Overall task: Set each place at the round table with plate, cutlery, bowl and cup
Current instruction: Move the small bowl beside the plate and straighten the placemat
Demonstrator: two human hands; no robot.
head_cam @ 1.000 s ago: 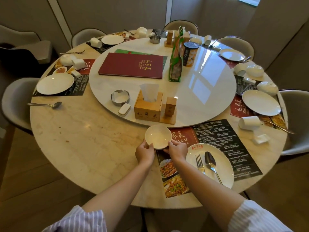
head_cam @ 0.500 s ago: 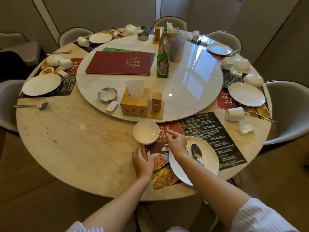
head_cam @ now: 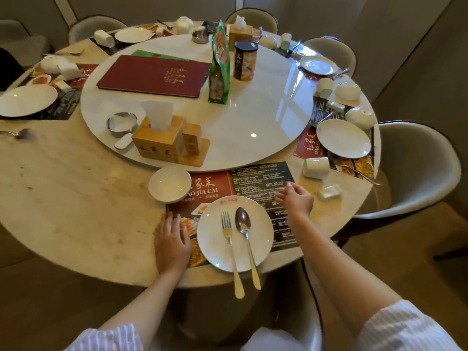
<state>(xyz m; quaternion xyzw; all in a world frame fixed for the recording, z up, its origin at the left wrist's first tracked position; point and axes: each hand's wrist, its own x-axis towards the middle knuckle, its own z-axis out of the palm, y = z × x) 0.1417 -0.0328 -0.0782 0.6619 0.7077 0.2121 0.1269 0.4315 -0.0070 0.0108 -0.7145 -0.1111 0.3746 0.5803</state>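
While the nearest place takes shape, the head view shows the left hand [head_cam: 172,241] lying flat, fingers together and holding nothing, on the near-left corner of the placemat [head_cam: 255,183], just beside the plate [head_cam: 215,239]; I judge it is pinning the mat so that it does not slide. The right hand [head_cam: 296,198] hovers over the dark right half of the mat, fingers loosely curled and a little apart, gripping nothing; it points toward the cup [head_cam: 315,167], which lies on its side on the bare table top [head_cam: 76,203] near the mat's far-right corner, so the cup seems the likely next piece to fetch, though that is only a guess. The plate sits on the near part of the mat and overhangs the table edge slightly; the fork [head_cam: 228,239] and spoon [head_cam: 244,231] lie side by side across it, heads on the plate and handles jutting out past the rim toward the person, probably parked there until laid out properly. The bowl [head_cam: 169,184] stands upright at the mat's far-left corner, partly on the mat and partly on the table, close to the lazy Susan [head_cam: 253,117]; it looks empty. Beyond it, the tissue box [head_cam: 158,138] on the turntable holds a tissue standing up from its slot. The toppled cup's opening faces away to the right; what is inside cannot be told.
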